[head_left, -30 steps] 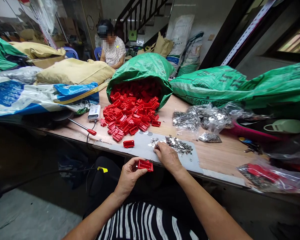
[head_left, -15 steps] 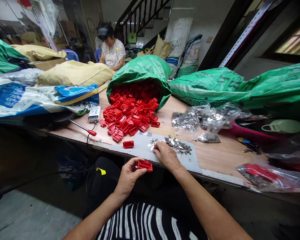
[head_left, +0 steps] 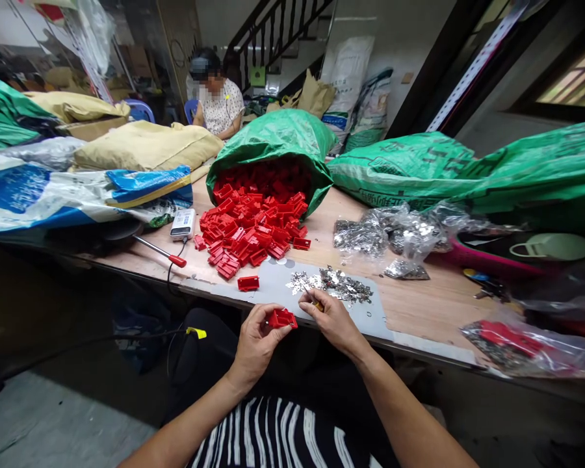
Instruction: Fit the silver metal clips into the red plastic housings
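Observation:
My left hand [head_left: 257, 339] is closed around a small red plastic part [head_left: 282, 318], held just below the table's near edge. My right hand [head_left: 332, 318] sits beside it, fingers pinched on a tiny metal piece [head_left: 316, 303] lifted off the heap of small silvery metal pieces [head_left: 334, 284] on the grey mat [head_left: 277, 278]. A single red part [head_left: 248, 283] lies on the mat's left side. Behind it a pile of red plastic parts [head_left: 253, 227] spills out of an open green sack [head_left: 277, 133].
Clear bags of metal pieces [head_left: 394, 234] lie at right, more green sacks [head_left: 468, 169] behind them. A white device [head_left: 183, 222] and a red-tipped tool [head_left: 163, 251] sit at left by blue and tan sacks. Another person [head_left: 217, 97] sits at the far end.
My right hand has come off the heap of metal pieces and drawn back toward the red part, now pinching a small piece. My left hand has tilted the red part slightly toward it.

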The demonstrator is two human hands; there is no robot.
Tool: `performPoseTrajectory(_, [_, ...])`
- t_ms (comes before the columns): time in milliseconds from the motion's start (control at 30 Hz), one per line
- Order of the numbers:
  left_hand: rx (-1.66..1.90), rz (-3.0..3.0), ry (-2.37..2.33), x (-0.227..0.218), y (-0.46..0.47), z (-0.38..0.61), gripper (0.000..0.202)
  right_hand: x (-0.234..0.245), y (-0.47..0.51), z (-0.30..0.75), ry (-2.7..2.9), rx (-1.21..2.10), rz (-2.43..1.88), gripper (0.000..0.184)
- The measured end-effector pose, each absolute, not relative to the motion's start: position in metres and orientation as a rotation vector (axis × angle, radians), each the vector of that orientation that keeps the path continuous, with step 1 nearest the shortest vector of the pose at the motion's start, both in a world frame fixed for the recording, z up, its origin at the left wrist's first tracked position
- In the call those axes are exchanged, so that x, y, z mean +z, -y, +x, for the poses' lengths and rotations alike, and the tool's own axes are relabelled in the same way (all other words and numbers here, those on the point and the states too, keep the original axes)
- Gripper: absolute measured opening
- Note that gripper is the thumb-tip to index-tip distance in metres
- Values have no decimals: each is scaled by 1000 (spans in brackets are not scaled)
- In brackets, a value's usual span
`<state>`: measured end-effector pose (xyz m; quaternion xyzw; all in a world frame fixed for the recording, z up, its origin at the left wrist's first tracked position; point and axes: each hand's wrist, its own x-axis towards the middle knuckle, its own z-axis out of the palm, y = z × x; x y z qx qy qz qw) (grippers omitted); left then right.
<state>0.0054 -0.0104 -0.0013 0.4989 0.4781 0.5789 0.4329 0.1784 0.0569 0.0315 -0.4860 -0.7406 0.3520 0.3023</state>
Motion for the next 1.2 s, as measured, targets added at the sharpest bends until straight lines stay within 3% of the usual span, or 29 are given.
performPoseTrajectory(200, [1403,1304,-1197,-3,13,9,27,29,-42,171,1886,1112,-1231,13])
performPoseTrajectory(833, [1487,1360,-1093,-18,6,15,27,25,-29,180,1944,1049,-1224,12])
performPoseTrajectory(1200, [1543,1394,-1142,-14,11,22,27,20,-28,182,1786,1140,-1277,22])
